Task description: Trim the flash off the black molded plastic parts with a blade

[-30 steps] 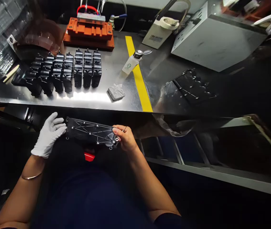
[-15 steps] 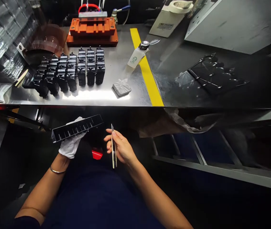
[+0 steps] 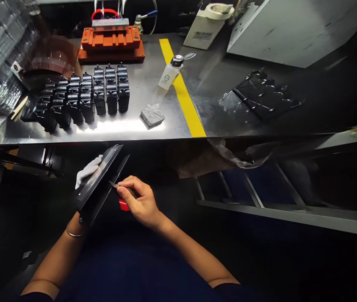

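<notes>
Clasping the long black plastic housing [image 3: 99, 179] in our white-gloved left hand [image 3: 89, 170], we hold it aslant, likely for easier reach; our bare right hand [image 3: 140, 202] pinches a pointed metal blade [image 3: 113, 184] beside it.

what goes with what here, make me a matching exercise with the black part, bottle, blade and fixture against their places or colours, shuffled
Things:
1. black part
2. bottle
3. blade
4. fixture

Places or colours:
A. in the bare right hand
B. orange
C. in the gloved left hand
D. white with a shiny top

Right pairs: 1-C, 2-D, 3-A, 4-B
</notes>
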Action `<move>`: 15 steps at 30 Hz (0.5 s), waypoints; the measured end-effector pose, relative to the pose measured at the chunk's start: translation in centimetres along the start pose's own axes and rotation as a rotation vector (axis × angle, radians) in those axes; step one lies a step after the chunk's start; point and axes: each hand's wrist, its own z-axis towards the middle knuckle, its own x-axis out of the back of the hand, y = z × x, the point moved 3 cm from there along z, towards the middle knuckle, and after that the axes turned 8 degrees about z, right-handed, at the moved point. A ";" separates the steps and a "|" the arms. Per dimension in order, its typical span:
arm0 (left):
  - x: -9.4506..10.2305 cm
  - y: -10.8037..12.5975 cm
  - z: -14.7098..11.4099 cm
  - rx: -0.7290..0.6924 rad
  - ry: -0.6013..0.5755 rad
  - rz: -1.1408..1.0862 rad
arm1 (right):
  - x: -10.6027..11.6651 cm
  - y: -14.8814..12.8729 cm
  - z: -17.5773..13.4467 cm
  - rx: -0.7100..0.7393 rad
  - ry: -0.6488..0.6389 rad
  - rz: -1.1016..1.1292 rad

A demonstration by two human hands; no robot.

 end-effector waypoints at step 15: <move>-0.1 1.2 -1.3 -0.157 0.038 -0.026 | 2.9 2.0 2.0 -0.018 0.230 -0.040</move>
